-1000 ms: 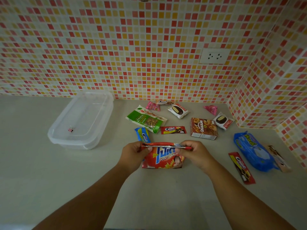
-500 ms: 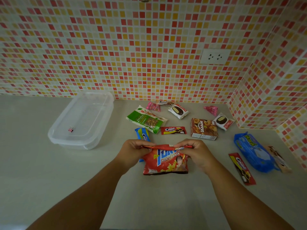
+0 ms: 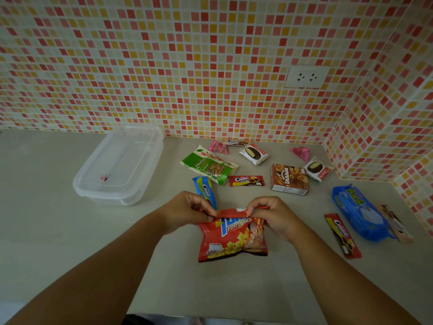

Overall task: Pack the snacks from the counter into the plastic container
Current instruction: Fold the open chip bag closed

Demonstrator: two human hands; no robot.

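Observation:
A red potato snack bag [image 3: 233, 238] hangs above the counter in front of me. My left hand [image 3: 185, 211] pinches its top left corner and my right hand [image 3: 273, 215] pinches its top right corner. The clear plastic container [image 3: 93, 191] sits at the left near the wall, with one small pink item [image 3: 104, 177] inside. Other snacks lie on the counter: a green nut pouch [image 3: 208, 167], a blue Creamo bar [image 3: 204, 188] partly behind my left hand, a small red Creamo pack [image 3: 246, 181] and a brown box [image 3: 289, 179].
At the right lie a big blue cookie pack [image 3: 358, 212], a long red Creamo bar [image 3: 342, 234] and a brown bar [image 3: 396, 222]. Two chocolate cake packs [image 3: 253, 153], [image 3: 317, 168] and pink sweets [image 3: 300, 152] lie near the tiled wall, which juts out at the right.
Both hands have lifted the red snack bag higher and drawn it toward me, so the whole bag now hangs from its top edge. The other snacks and the container stay put.

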